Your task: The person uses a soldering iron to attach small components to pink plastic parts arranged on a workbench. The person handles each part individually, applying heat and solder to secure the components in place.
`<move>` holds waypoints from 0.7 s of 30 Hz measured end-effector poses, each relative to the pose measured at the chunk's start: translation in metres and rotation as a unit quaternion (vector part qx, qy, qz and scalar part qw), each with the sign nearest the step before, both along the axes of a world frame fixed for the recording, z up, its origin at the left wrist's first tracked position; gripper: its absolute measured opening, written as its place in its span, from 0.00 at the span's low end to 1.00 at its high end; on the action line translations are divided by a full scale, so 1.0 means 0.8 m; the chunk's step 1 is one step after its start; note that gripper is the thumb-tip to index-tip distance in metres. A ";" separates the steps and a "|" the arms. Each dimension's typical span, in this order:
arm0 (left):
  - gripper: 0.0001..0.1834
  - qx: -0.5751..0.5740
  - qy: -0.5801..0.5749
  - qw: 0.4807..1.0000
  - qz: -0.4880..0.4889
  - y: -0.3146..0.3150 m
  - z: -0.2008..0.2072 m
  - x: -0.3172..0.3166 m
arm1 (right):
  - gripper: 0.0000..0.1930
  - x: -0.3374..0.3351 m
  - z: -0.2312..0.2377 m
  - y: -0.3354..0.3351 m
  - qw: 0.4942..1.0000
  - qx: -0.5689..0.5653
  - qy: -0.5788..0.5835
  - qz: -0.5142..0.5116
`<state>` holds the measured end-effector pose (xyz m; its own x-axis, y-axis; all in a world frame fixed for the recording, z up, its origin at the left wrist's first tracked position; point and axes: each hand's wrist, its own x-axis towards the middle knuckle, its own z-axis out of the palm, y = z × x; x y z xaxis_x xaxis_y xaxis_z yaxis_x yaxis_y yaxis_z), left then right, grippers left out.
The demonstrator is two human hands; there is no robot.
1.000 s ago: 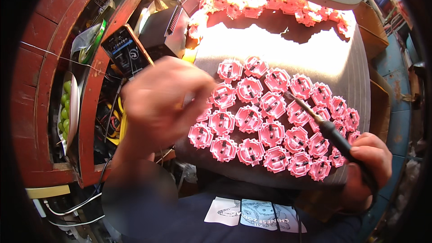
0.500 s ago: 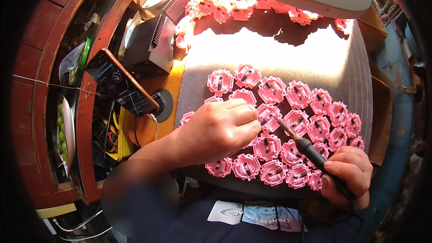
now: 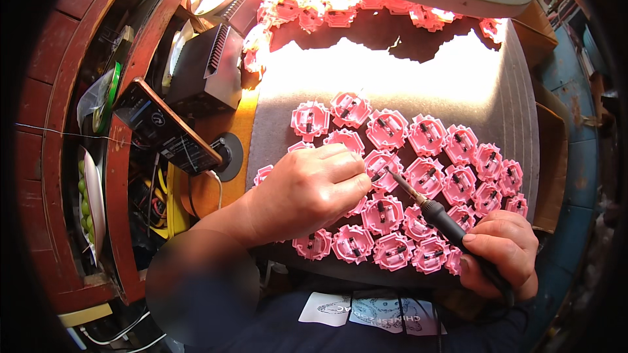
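Pink plastic housing (image 3: 377, 163) being worked under a soldering iron (image 3: 446, 222).

The iron is being gripped in the right hand (image 3: 500, 253), its fingers wrapped around the dark handle, and the tip is being pointed into the housing, which is lying among similar pink housings (image 3: 426, 136) on the grey bench (image 3: 271, 117); contact cannot be confirmed. The left hand (image 3: 320, 184) is being held half-curled beside the housing; whether anything is being pinched cannot be told. A joint is seemingly being soldered; a steady tip and an unshifted housing are probably being called for next.
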<state>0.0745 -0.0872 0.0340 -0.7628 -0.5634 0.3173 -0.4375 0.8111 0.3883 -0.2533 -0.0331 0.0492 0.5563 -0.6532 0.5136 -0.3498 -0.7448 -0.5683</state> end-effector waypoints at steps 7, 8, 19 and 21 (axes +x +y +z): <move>0.13 0.001 -0.005 1.000 0.005 0.001 -0.002 0.001 | 0.16 0.000 -0.002 -0.001 1.000 0.001 -0.005 0.005; 0.13 0.002 -0.005 1.000 0.003 0.000 -0.003 0.001 | 0.16 0.000 -0.002 0.000 1.000 0.000 -0.004 0.004; 0.12 0.004 -0.004 1.000 0.004 -0.002 -0.002 -0.001 | 0.16 -0.001 -0.002 0.001 1.000 -0.011 0.007 -0.002; 0.11 0.010 -0.006 1.000 0.005 -0.001 -0.004 0.001 | 0.16 -0.001 -0.005 0.001 1.000 -0.008 0.003 0.000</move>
<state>0.0753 -0.0884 0.0305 -0.7606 -0.5778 0.2960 -0.4509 0.7982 0.3995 -0.2541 -0.0321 0.0456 0.5593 -0.6452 0.5206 -0.3539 -0.7537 -0.5539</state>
